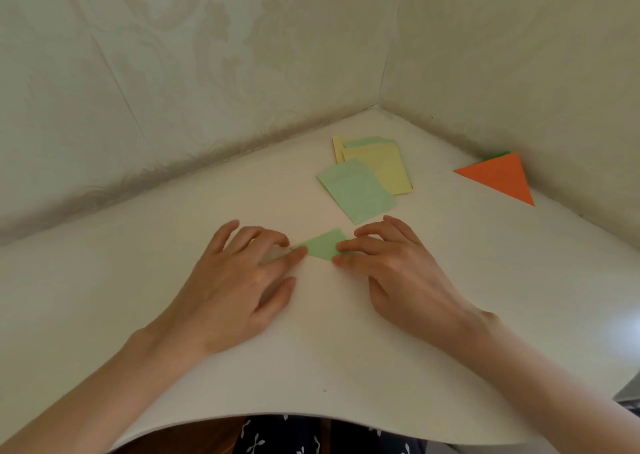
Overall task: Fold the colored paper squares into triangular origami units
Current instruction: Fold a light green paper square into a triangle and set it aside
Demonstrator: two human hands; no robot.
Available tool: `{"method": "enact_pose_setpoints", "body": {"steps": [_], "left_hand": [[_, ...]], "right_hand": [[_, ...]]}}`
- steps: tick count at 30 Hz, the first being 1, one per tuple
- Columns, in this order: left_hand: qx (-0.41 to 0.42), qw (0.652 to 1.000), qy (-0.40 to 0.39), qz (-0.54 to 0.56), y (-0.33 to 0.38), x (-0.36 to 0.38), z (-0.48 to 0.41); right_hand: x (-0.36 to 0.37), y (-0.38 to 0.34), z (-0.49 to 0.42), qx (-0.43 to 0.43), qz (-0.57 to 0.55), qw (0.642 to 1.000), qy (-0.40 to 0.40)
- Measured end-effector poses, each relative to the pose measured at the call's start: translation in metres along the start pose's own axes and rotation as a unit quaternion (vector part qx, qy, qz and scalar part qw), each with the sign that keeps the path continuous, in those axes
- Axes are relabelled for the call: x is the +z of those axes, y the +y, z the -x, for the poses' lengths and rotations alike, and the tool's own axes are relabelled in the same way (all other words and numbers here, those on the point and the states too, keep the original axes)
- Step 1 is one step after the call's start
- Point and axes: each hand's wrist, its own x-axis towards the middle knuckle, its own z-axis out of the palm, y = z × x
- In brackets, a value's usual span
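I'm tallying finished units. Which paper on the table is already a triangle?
The orange piece by the right wall. The green and yellow sheets lie flat and four-sided; the green piece between the left hand and right hand is mid-fold.

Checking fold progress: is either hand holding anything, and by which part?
The green paper, flat on the table. The left hand presses its left corner; fingers of the right hand are on its right corner, pinching or pressing unclear.
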Motion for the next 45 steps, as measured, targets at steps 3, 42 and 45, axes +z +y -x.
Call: {"method": "enact_pose_setpoints", "body": {"steps": [3, 42, 45], "left_hand": [[-0.010, 0.999, -0.006, 0.032, -0.001, 0.002, 0.001], [-0.044, 0.974, 0.063, 0.211, -0.011, 0.017, 0.004], [-0.044, 0.977, 0.055, 0.203, -0.010, 0.016, 0.004]], "right_hand": [[0.003, -0.007, -0.015, 0.008, 0.007, 1.000, -0.011], [-0.019, 0.172, 0.007, 0.419, -0.157, 0.878, 0.168], [-0.014, 0.180, 0.003, 0.414, -0.121, 0.889, 0.155]]}}
